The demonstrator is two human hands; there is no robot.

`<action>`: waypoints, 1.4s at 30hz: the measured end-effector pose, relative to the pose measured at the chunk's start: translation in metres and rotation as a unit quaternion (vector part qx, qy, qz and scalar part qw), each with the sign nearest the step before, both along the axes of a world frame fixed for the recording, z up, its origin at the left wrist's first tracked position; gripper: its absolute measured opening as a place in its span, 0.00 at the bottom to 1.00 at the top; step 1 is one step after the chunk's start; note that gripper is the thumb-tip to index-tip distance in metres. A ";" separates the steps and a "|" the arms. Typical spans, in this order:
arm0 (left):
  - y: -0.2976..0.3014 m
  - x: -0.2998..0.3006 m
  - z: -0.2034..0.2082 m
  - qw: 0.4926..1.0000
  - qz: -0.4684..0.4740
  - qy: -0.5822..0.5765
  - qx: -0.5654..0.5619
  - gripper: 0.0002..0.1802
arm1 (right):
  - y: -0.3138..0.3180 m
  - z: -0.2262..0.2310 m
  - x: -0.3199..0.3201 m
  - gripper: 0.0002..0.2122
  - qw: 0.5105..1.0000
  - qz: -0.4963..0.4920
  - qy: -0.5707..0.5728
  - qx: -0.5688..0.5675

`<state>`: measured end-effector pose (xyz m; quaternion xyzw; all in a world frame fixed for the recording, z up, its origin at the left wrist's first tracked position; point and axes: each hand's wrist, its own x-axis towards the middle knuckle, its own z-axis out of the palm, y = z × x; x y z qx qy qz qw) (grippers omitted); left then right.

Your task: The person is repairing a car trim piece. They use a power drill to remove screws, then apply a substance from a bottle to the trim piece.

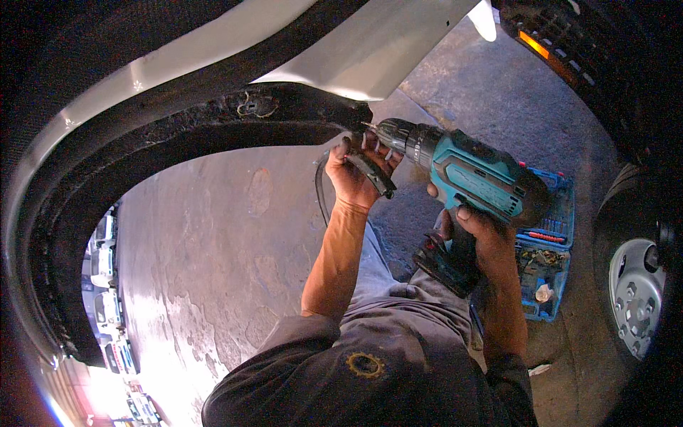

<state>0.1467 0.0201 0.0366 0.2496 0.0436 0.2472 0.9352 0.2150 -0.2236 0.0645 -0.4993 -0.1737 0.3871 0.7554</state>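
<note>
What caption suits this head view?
Right hand aims a teal drill at a black wheel-arch liner; left hand steadies it.

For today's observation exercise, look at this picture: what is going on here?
A person is working at a vehicle's wheel arch. The right hand grips a teal cordless drill, its tip against the dark arch liner at the edge of the pale body panel. The left hand holds a dark strip-shaped part beside the tip. An open blue tool case lies on the concrete floor.
</note>
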 end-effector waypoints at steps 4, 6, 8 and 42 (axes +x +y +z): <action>0.001 -0.001 -0.001 0.999 -0.023 -0.021 -0.010 0.30 | 0.007 0.001 -0.004 0.20 0.998 -0.036 -0.034 0.033; 0.001 -0.003 -0.001 1.000 -0.022 -0.012 0.000 0.29 | 0.012 0.002 -0.006 0.22 0.995 -0.055 -0.066 0.053; 0.001 -0.006 -0.003 1.000 -0.007 0.001 -0.009 0.28 | 0.018 0.002 -0.004 0.25 0.991 -0.070 -0.111 0.031; -0.007 -0.011 0.017 0.994 0.057 0.097 0.016 0.29 | 0.022 0.024 -0.009 0.20 0.980 -0.048 -0.188 0.038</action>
